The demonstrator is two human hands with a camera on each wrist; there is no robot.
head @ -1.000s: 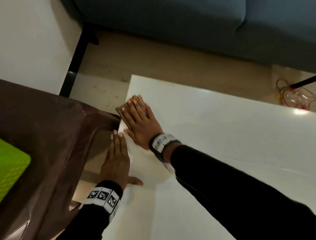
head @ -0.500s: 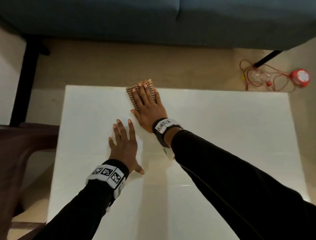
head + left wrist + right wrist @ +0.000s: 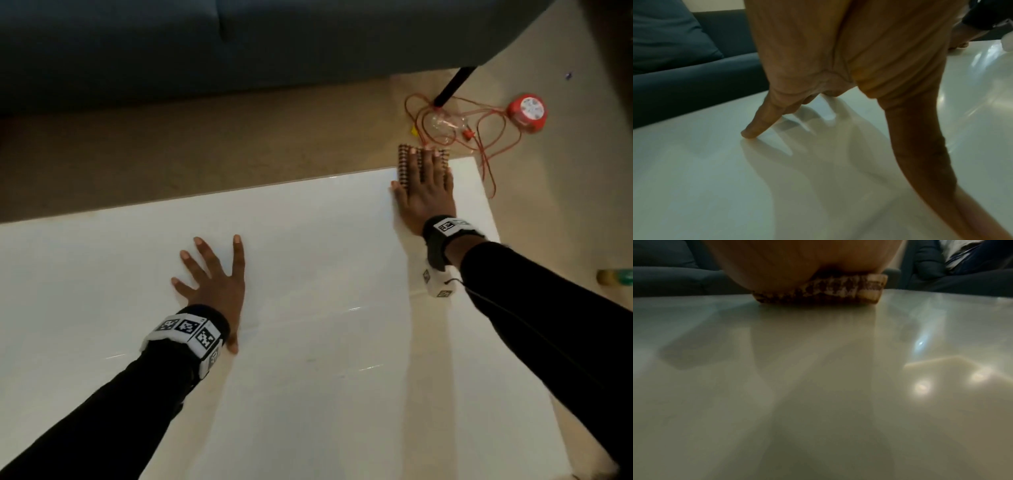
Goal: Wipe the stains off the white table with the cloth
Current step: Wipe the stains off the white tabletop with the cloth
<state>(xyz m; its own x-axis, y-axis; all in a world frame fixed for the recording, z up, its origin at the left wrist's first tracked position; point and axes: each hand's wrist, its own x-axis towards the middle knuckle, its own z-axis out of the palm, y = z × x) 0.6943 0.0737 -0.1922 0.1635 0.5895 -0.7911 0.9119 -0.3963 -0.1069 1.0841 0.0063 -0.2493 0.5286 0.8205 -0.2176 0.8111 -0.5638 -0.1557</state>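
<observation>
A glossy white table (image 3: 325, 274) fills the head view. At its far right corner lies a folded brown checked cloth (image 3: 404, 164), partly past the far edge. My right hand (image 3: 424, 185) lies flat on the cloth with straight fingers, pressing it down. In the right wrist view the cloth (image 3: 830, 287) shows squashed under the palm. My left hand (image 3: 212, 270) rests on the table's middle with fingers spread, holding nothing; in the left wrist view its fingertips (image 3: 750, 133) touch the table (image 3: 715, 178). I see no distinct stains on the surface.
A dark blue sofa (image 3: 239, 44) runs along the far side, with a strip of beige floor between. On the floor beyond the right corner lie a tangled orange cord (image 3: 479, 130), a red round object (image 3: 525, 111) and a black sofa leg (image 3: 452, 85).
My right hand has slid the cloth along the far edge from the left corner to the right corner. My left hand moved from the left edge to the middle and spread its fingers.
</observation>
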